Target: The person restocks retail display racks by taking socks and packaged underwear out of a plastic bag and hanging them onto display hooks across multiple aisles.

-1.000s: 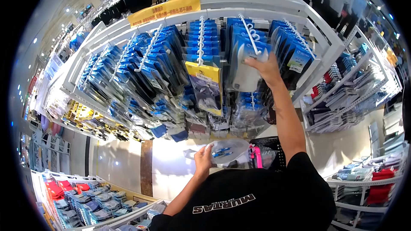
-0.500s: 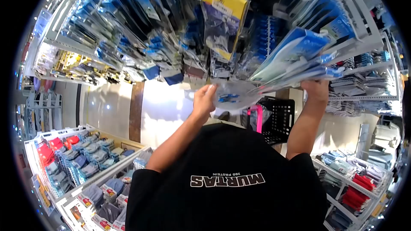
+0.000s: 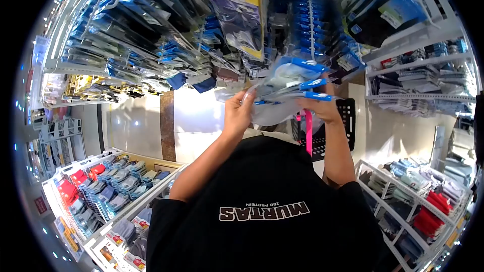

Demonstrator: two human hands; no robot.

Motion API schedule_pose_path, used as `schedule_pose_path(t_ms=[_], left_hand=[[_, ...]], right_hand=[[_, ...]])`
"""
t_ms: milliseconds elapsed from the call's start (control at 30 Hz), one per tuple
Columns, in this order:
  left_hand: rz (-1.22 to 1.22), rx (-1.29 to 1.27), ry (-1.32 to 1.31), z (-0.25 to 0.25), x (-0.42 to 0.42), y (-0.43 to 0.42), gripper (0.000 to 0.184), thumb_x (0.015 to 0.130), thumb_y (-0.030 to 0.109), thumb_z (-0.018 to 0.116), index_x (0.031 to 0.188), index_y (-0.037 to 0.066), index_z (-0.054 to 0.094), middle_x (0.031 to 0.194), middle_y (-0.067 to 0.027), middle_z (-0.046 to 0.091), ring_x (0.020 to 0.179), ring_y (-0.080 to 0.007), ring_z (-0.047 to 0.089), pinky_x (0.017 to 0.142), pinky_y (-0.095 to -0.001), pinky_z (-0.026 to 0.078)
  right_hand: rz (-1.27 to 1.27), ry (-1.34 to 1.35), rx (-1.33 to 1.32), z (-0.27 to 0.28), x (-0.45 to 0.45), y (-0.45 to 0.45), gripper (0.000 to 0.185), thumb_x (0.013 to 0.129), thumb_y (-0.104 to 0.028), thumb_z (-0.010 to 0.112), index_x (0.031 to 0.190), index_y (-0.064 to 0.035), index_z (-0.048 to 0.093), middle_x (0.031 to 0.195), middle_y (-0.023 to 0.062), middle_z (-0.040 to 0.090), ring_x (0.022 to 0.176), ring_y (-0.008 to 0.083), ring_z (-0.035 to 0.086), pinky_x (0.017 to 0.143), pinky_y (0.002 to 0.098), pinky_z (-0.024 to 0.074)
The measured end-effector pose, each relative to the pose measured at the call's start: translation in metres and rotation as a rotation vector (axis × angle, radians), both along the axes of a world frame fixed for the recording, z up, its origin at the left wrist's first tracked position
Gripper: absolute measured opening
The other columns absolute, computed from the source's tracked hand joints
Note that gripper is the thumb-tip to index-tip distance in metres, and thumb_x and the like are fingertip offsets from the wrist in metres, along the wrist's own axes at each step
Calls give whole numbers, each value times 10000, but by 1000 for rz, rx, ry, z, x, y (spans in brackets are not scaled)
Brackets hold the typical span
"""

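My left hand (image 3: 239, 114) is closed, thumb against fingers, on the edge of a clear plastic packet (image 3: 272, 115) in front of my chest. Several flat clear packets with blue tops (image 3: 293, 76) are fanned out between my two hands. My right hand (image 3: 322, 109) grips their blue ends from the right, and part of its fingers is hidden behind them. What lies inside the packets is too blurred to make out. Just beyond them hangs a yellow-topped package (image 3: 234, 12) with a barcode label.
Racks of hanging blue-topped packages (image 3: 151, 15) stand ahead. A black basket (image 3: 346, 121) with a pink handle (image 3: 308, 131) is below my right forearm. Shelves of folded goods (image 3: 108, 186) lie behind left, and another shelf unit (image 3: 428, 211) behind right.
My right hand has moved left and inward, bringing the blue-topped packets closer to my left hand. The left hand keeps its grip on the clear packet. The view has shifted slightly.
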State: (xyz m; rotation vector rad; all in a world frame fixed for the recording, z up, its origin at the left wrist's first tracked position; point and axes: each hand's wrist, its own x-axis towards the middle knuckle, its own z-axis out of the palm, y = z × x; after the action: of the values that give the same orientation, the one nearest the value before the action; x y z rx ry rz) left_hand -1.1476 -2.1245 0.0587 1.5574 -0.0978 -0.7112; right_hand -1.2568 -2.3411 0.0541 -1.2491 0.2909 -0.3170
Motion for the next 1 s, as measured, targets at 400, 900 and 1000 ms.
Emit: schedule_pose_path(t_ms=[400, 900, 1000], left_hand=[[64, -85, 231, 22, 7, 13, 375, 1047, 338, 479, 1249, 61, 630, 568, 49, 482, 401, -33, 351, 349, -228, 234], [-31, -68, 361, 43, 16, 24, 340, 1049, 397, 449, 1013, 102, 612, 563, 39, 453, 397, -38, 326, 355, -224, 221], [-79, -106, 312, 29, 13, 27, 356, 1055, 390, 432, 1081, 93, 627, 558, 35, 447, 403, -37, 318, 357, -221, 226]], right_hand=[[105, 56, 128, -32, 18, 37, 789, 680, 11, 858, 1345, -51, 439, 1150, 73, 606, 1053, 189, 605, 909, 336, 515], [393, 4, -49, -23, 15, 28, 935, 669, -9, 858, 1462, -85, 369, 1403, 92, 474, 1298, 240, 453, 1076, 378, 402], [362, -46, -30, -14, 7, 25, 1025, 620, -39, 894, 1479, -76, 335, 1435, 97, 433, 1320, 241, 425, 1093, 381, 389]])
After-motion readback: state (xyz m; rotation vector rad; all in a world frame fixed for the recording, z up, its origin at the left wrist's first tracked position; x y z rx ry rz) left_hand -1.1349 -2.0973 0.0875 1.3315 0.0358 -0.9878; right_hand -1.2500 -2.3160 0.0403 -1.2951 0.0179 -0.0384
